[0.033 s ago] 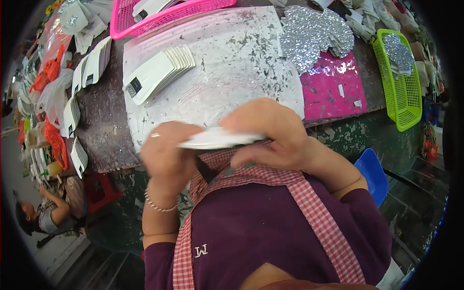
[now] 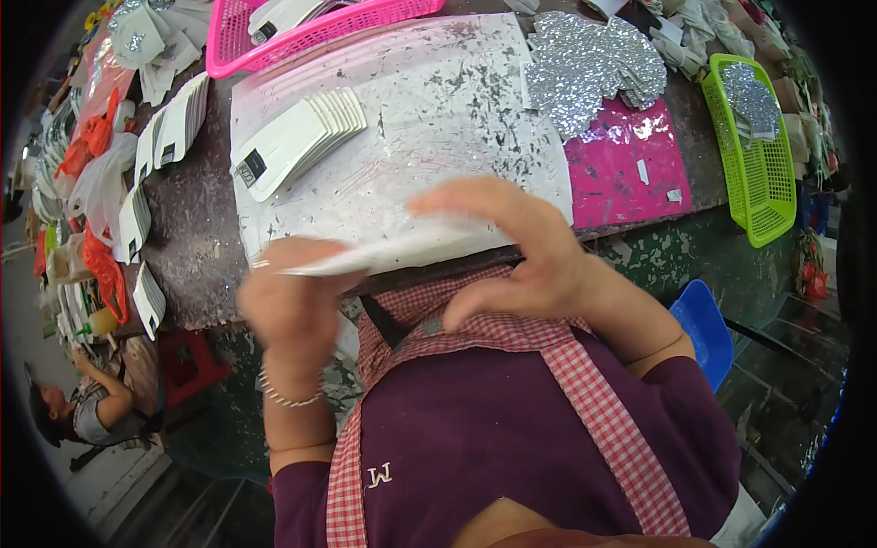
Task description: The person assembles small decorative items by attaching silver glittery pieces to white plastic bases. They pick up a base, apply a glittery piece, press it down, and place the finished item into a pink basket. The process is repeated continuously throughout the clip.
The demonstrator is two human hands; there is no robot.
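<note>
Above the table's near edge, my left hand (image 2: 294, 297) grips one end of a thin white card-like piece (image 2: 393, 252), smeared by motion. The piece is tilted, its right end higher; whether it is one layer or several I cannot tell. My right hand (image 2: 539, 242) is spread at that end, thumb and fingers wide apart, with nothing gripped. Beyond my hands, a fanned stack of white cards (image 2: 297, 142) with a black label lies on a worn white sheet (image 2: 438, 119).
Silver glitter pieces (image 2: 594, 68) lie partly on a pink sheet (image 2: 626, 173). A pink basket (image 2: 320, 41) stands at the back, a green basket (image 2: 763, 183) at the right. More card stacks (image 2: 174, 128) lie left, beside plastic bags (image 2: 100, 183). Another person (image 2: 100, 393) sits at the far left.
My right hand has let go of the white piece and opened. My left hand has shifted left with the piece, which is now more tilted and blurred.
</note>
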